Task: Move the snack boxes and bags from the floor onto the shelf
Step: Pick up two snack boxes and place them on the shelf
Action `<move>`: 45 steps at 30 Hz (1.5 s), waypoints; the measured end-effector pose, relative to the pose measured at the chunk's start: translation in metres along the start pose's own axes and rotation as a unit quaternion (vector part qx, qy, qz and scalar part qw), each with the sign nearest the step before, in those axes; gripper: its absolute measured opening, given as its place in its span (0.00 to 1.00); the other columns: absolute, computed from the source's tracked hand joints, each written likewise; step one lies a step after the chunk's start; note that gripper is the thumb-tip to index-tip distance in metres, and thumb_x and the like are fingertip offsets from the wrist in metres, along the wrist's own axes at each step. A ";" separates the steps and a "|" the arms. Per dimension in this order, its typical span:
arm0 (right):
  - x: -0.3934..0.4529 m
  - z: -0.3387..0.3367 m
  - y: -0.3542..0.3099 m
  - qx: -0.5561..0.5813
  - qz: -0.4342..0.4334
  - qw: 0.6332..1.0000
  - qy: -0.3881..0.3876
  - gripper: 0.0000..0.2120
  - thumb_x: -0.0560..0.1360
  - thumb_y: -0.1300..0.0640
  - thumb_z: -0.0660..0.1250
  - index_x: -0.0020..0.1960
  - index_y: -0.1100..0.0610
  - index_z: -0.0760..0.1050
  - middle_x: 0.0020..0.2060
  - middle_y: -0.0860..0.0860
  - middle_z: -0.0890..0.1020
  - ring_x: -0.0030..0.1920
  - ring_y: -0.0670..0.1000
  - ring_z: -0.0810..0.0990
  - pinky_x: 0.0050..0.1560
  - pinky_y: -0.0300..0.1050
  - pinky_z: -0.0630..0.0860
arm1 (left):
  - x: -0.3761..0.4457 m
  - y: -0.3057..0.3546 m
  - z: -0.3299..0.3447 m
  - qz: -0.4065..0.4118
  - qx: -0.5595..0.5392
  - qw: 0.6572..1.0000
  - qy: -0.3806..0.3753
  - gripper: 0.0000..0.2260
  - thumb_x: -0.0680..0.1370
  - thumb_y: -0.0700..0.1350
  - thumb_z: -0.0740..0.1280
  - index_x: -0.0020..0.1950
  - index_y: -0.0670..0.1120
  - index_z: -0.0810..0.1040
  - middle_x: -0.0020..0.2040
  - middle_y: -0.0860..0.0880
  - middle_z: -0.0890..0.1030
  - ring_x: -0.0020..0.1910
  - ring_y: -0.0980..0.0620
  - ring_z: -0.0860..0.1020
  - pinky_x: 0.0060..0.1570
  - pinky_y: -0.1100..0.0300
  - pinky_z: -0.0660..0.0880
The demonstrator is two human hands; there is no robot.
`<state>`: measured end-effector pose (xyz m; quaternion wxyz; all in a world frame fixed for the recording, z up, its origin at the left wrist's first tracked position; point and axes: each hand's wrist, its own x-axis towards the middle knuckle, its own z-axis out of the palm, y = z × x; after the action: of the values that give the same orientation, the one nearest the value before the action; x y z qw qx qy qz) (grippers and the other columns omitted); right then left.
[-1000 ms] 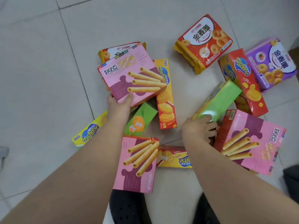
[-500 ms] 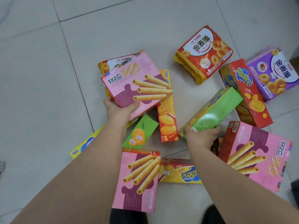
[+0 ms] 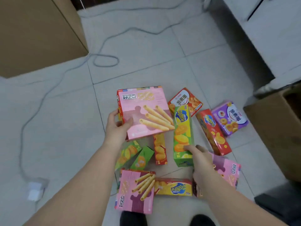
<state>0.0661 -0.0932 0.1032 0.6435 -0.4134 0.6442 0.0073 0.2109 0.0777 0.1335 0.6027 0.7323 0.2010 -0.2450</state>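
Observation:
My left hand [image 3: 117,126] grips a pink wafer-roll box [image 3: 145,111] by its lower left corner, lifted above the floor. My right hand [image 3: 199,158] holds a tall green biscuit box [image 3: 182,134] upright by its lower end. On the tiles below lie several more snacks: another pink box [image 3: 136,191], a yellow box [image 3: 174,187], two small green boxes [image 3: 135,154], a narrow red box [image 3: 160,149], a long red box [image 3: 213,132], a red bag [image 3: 184,99], a purple bag [image 3: 230,118] and a pink box [image 3: 229,170] partly under my right arm.
A large cardboard box [image 3: 37,33] stands at the far left. A grey cable [image 3: 104,60] snakes over the tiles to a white plug block [image 3: 35,189]. An open carton [image 3: 280,128] sits at right, below a pale cabinet [image 3: 268,30]. My dark shoes [image 3: 133,218] show at the bottom.
Both hands have lifted their boxes higher. The green box has turned from tilted to upright. The view has tipped up, bringing the cardboard box, cable and cabinet into sight.

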 end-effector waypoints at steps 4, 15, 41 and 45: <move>-0.088 -0.010 -0.107 0.038 -0.060 0.996 -0.057 0.29 0.68 0.66 0.71 0.67 0.60 0.68 0.54 0.59 0.80 0.46 0.57 0.80 0.41 0.45 0.76 | -0.053 0.136 -0.007 0.065 -0.003 0.998 -0.016 0.22 0.77 0.39 0.67 0.67 0.54 0.65 0.42 0.51 0.77 0.37 0.53 0.77 0.32 0.63 0.76; -0.407 -0.174 -0.351 0.167 -0.277 0.945 -0.057 0.25 0.69 0.62 0.71 0.64 0.58 0.72 0.49 0.58 0.81 0.41 0.55 0.80 0.39 0.44 0.73 | -0.292 0.452 0.001 0.209 -0.054 0.964 -0.155 0.22 0.77 0.42 0.66 0.69 0.50 0.64 0.50 0.48 0.79 0.38 0.51 0.77 0.37 0.58 0.73; -0.845 -0.641 -0.169 0.440 -0.537 0.695 0.184 0.25 0.73 0.59 0.66 0.69 0.59 0.66 0.53 0.56 0.80 0.42 0.51 0.82 0.32 0.37 0.79 | -0.910 0.491 0.151 0.322 0.015 0.663 -0.676 0.16 0.77 0.41 0.66 0.62 0.53 0.67 0.42 0.50 0.81 0.27 0.60 0.81 0.26 0.64 0.78; -0.874 -0.705 -0.119 0.445 -0.533 0.687 0.214 0.24 0.74 0.59 0.66 0.68 0.60 0.67 0.50 0.55 0.82 0.36 0.48 0.84 0.30 0.37 0.79 | -0.973 0.455 0.167 0.302 -0.001 0.642 -0.705 0.18 0.78 0.40 0.65 0.66 0.50 0.66 0.48 0.47 0.80 0.30 0.58 0.82 0.25 0.64 0.78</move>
<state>-0.5979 -0.0958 1.0160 0.4920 -0.3421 0.3633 -0.7134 -0.3184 -0.1733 1.0494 0.6030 0.3579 -0.5167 -0.4913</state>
